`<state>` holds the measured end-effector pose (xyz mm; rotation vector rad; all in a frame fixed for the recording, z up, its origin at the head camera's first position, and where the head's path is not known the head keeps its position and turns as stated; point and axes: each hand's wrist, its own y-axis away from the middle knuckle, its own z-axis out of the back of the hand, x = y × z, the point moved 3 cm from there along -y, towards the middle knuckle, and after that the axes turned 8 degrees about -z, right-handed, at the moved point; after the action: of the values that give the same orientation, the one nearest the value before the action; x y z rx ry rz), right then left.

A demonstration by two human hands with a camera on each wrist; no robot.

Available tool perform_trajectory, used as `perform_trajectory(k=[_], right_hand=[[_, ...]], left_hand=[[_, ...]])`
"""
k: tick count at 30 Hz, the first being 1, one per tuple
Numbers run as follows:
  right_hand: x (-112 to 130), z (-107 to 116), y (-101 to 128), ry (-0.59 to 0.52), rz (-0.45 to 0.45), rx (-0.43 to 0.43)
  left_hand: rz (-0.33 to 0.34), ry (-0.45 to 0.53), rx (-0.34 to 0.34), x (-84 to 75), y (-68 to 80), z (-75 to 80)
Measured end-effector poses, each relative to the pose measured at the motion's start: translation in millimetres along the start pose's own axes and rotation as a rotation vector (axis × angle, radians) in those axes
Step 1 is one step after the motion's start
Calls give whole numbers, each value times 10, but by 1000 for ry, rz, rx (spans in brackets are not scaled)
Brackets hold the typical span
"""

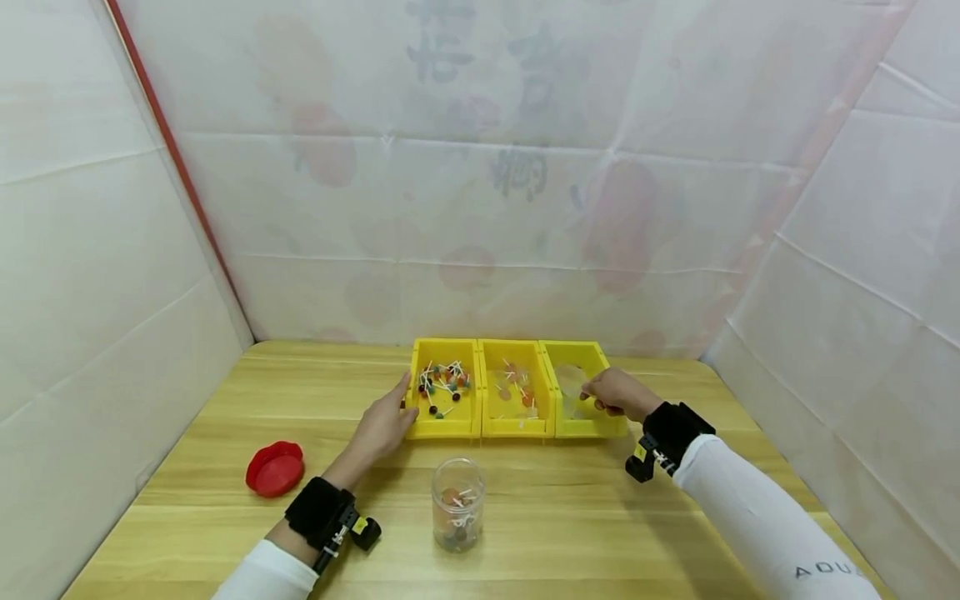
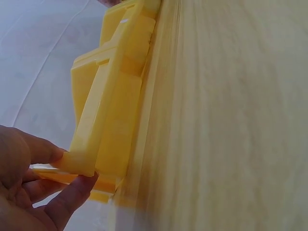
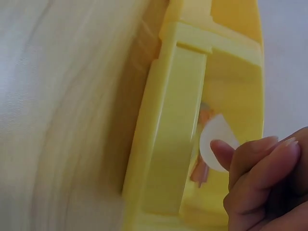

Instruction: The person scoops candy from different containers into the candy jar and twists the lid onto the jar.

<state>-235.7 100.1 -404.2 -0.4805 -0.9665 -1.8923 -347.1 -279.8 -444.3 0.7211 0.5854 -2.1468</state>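
Retrieval looks under way, centre-right of frame: right hand (image 1: 621,392) pinching pale disc (image 3: 215,134) at right bin (image 1: 588,427), left hand (image 1: 381,427) gripping left bin (image 1: 444,429), a gentle lift seemingly called for.

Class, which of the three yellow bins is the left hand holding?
The leftmost bin: the left hand grips its outer edge. Neither hand touches the middle bin; the right hand is at the rightmost bin.

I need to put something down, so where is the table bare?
Bare table lies between the jar and right sleeve, and behind the red lid. Crowded: the yellow bins, with left hand and right hand there.
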Motion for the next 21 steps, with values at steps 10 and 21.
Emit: perform_trajectory(k=[10,21], right_hand=[[-38,-181,69,435,182,-226],[-120,-324,-19,-91,116,-122]], left_hand=[[16,36,2,6,-6,-39],[16,5,-2,60,-25,-13]])
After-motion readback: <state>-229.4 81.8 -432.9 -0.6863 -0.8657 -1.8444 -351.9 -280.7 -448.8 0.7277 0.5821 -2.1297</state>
